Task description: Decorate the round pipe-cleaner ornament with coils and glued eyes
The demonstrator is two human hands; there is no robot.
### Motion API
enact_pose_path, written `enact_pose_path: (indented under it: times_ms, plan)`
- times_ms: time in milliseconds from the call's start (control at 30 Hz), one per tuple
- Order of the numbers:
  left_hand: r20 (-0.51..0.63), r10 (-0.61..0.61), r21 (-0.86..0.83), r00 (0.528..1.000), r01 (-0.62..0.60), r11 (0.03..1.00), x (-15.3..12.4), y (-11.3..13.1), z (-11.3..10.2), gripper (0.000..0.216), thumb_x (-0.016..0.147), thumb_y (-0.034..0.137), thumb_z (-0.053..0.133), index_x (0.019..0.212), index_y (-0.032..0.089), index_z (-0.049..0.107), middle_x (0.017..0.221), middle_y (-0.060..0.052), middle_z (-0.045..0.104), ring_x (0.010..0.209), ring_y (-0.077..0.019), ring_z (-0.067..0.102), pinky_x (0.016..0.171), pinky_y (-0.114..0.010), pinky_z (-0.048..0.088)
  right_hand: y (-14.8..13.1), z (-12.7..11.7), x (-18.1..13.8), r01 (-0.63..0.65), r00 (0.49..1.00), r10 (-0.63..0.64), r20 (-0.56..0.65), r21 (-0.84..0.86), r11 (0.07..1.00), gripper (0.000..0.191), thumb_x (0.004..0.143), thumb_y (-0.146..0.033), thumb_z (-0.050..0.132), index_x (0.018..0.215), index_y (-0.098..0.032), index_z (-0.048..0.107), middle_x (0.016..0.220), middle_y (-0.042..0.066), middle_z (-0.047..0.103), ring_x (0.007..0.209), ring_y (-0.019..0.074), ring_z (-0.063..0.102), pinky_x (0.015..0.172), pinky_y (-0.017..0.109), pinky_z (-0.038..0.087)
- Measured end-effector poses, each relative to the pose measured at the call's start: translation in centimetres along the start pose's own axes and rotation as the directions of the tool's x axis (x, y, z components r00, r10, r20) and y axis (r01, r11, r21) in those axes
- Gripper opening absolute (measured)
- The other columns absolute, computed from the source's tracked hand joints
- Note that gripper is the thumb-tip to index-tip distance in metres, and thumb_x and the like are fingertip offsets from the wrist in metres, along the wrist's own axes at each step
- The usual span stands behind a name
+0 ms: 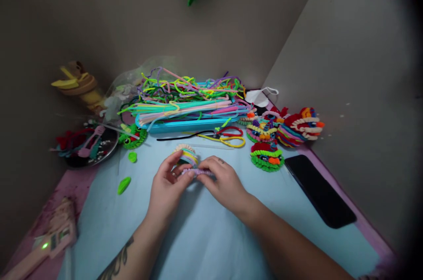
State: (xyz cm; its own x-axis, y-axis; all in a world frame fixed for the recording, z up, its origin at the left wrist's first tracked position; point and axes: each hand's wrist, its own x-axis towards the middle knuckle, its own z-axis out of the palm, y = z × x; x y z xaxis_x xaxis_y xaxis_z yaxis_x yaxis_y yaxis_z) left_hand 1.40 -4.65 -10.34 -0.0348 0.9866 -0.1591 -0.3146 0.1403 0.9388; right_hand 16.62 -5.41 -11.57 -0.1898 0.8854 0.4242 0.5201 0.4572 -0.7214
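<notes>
Between my hands is a small pipe cleaner craft (189, 156) with cream, yellow and blue coils, and a lilac twisted pipe cleaner (198, 172) along its near side. My left hand (171, 178) wraps round the craft from the left, its thumb and fingers closed on the piece. From the right, my right hand (223, 178) pinches the lilac pipe cleaner between thumb and fingertips. Part of the craft is hidden behind the fingers. Just beyond lie scissors (228, 137) with one red and one yellow handle.
A blue tray (191, 125) heaped with pipe cleaners stands at the back. Finished colourful pipe cleaner pieces (267, 156) and a black phone (320, 192) are on the right. On the left are a dark dish (110, 145), green scraps (124, 186) and a pink glue gun (57, 238).
</notes>
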Motion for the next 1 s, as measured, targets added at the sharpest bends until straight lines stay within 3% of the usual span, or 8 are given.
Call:
enact_pose_path:
  times_ms: [233, 367, 567, 733, 1000]
  plan:
    - [-0.13, 0.114, -0.065, 0.985, -0.123, 0.99, 1.1, 0.8, -1.1, 0.054, 0.055, 0.015, 0.085, 0.105, 0.025, 0.066, 0.105, 0.0, 0.062, 0.078, -0.0097, 0.065, 0.073, -0.021, 0.053, -0.1, -0.9, 0.2, -0.017, 0.999, 0.016, -0.048, -0.006, 1.0, 0.025, 0.08, -0.014, 0.064, 0.102, -0.021, 0.056, 0.095, 0.005, 0.064, 0.087, 0.0201, 0.06, 0.077, 0.033, 0.049]
    - [-0.195, 0.102, -0.106, 0.975, -0.124, 0.987, 1.4, 1.3, -1.5, 0.058, 0.051, 0.014, 0.086, 0.105, 0.025, 0.067, 0.103, -0.001, 0.062, 0.079, -0.0098, 0.064, 0.074, -0.021, 0.053, 0.1, -1.1, 0.4, -0.055, 0.996, 0.055, -0.074, 0.004, 0.998, 0.025, 0.082, -0.012, 0.059, 0.105, -0.02, 0.058, 0.095, 0.006, 0.066, 0.08, 0.0183, 0.061, 0.075, 0.033, 0.051]
    - [-0.185, 0.066, -0.121, 0.981, -0.089, 0.989, 1.4, 1.6, -1.4, 0.059, 0.051, 0.015, 0.086, 0.105, 0.025, 0.066, 0.103, -0.001, 0.062, 0.082, -0.0112, 0.065, 0.074, -0.021, 0.053, 0.2, -1.3, 0.5, -0.036, 0.988, 0.039, -0.149, 0.021, 0.999, 0.012, 0.085, -0.014, 0.057, 0.093, -0.021, 0.062, 0.086, 0.003, 0.068, 0.081, 0.0178, 0.063, 0.074, 0.03, 0.05]
    - [-0.212, 0.108, -0.104, 0.971, -0.132, 0.986, 1.7, 1.8, -2.0, 0.061, 0.05, 0.014, 0.086, 0.106, 0.024, 0.065, 0.1, 0.0, 0.061, 0.08, -0.0105, 0.065, 0.075, -0.021, 0.053, 0.2, -1.8, 0.6, -0.124, 0.953, 0.132, -0.274, 0.048, 0.991, 0.007, 0.084, -0.017, 0.06, 0.086, -0.022, 0.064, 0.081, 0.002, 0.068, 0.078, 0.0173, 0.062, 0.071, 0.03, 0.049]
    - [-0.08, 0.131, -0.023, 0.988, -0.134, 0.991, 1.0, 0.7, -1.5, 0.055, 0.06, 0.016, 0.082, 0.11, 0.025, 0.063, 0.109, -0.001, 0.061, 0.082, -0.0112, 0.066, 0.077, -0.023, 0.053, 0.1, -1.4, 0.7, -0.019, 0.989, 0.018, -0.149, -0.011, 1.0, 0.011, 0.085, -0.015, 0.058, 0.091, -0.022, 0.063, 0.084, 0.004, 0.068, 0.083, 0.0199, 0.061, 0.075, 0.034, 0.049]
